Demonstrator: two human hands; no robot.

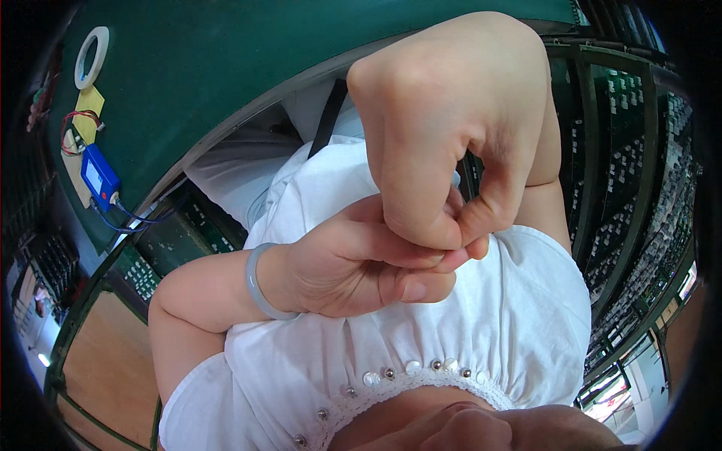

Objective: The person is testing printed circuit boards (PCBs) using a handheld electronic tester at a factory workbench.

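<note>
My left hand (353,263) lies palm-up before my chest, its fingers curled in and pressed together. A pale grey bangle (259,284) circles that wrist. Directly above it is my right hand (451,120), bent down at the wrist. Its thumb and forefinger pinch together at the left hand's fingertips, and the two hands touch there. Anything between the fingers is hidden or too small to make out.
A green-topped table (226,45) curves across the far side. On its left lie a white tape roll (80,60), a yellow piece of card (90,105) and a blue device (100,177) with a small screen and cables. Racks (617,150) with rows of small pale parts stand at right.
</note>
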